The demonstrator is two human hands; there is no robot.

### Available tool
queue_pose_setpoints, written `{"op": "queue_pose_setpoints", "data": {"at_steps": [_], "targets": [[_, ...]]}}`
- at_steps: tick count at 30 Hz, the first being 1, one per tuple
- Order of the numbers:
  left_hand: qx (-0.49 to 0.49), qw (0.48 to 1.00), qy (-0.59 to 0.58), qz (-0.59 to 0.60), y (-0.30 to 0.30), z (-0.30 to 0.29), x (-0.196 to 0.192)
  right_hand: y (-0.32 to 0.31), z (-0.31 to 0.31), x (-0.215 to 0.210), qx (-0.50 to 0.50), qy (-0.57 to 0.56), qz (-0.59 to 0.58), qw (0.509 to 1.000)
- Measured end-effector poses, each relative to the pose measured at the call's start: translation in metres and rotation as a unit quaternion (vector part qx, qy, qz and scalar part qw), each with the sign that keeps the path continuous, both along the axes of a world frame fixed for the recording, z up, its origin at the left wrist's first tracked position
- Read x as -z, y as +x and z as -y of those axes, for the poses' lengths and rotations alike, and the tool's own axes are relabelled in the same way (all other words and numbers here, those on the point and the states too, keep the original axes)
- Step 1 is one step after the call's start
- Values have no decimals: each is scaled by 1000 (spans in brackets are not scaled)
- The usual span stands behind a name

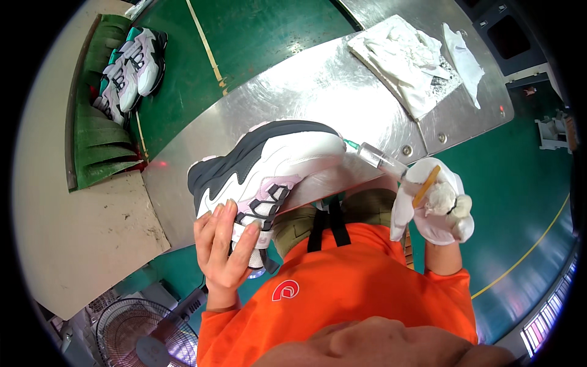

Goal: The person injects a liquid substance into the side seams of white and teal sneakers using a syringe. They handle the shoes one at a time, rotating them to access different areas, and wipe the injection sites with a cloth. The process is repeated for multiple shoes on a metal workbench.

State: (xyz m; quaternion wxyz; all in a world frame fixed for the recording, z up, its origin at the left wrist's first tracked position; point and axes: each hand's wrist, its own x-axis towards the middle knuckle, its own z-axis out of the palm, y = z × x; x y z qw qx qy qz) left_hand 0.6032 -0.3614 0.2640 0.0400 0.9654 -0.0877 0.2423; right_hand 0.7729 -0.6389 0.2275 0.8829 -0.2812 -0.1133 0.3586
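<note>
A white sneaker (302, 150) with a dark grey sole, pale lilac panels and black laces lies tilted on its side. My bare left hand (221, 251) grips it near the tongue and collar, fingers closed over the upper. In a white glove, my right hand (408, 214) holds a clear syringe (380, 160) with a green needle hub. The needle end is at the toe, close to where the sole meets the upper; whether it touches, I cannot tell. That hand also has a yellowish flat stick (427, 186) and a white cloth wad (441, 200) tied with a dark band.
Under the sneaker runs a shiny metal bench (293, 92). Crumpled white cloths (400, 58) lie on a pad at its far right. Several similar shoes (136, 70) stand on the green conveyor (195, 37) at far left, beside a green fringed flap (101, 147). A fan (143, 336) stands lower left.
</note>
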Motion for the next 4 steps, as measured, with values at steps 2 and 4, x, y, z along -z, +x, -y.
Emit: {"op": "queue_pose_setpoints", "data": {"at_steps": [2, 4], "targets": [[-1, 1000, -3, -16, 0, -1, -3, 0, -1, -10, -15, -37, 45, 998], [-7, 1000, -5, -25, -3, 1, -5, 0, -2, -14, -26, -55, 68, 996]]}}
